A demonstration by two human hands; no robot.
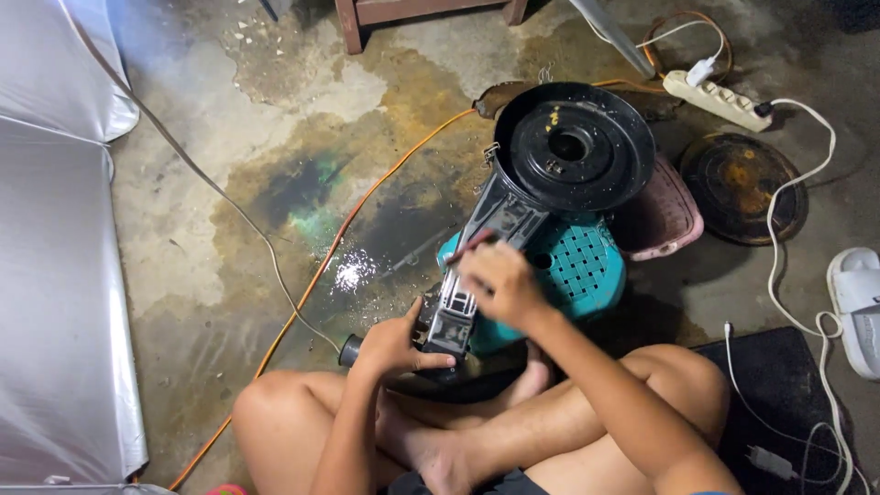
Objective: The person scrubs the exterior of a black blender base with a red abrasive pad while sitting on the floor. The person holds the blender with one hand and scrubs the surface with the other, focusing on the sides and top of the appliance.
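Both my hands on the black power tool, propped on the teal stool (587, 266).

My left hand (390, 346) clamps the power tool's (477, 266) near end; its long axis runs up-right to the disc; my right hand (500, 284) pinches a thin red-tipped tool (469, 247) mid-body.

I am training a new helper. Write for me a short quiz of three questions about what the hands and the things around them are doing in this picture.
1. True or false: the left hand grips the lower end of the black appliance.
2. What supports the appliance? A) a teal plastic stool B) a wooden chair C) a metal bucket
3. Fill in: the right hand holds a thin ____ tool against the appliance.

Key
1. True.
2. A; the appliance lies tilted across the stool, its round end farthest from the person.
3. Reddish; what kind of tool it is cannot be told.
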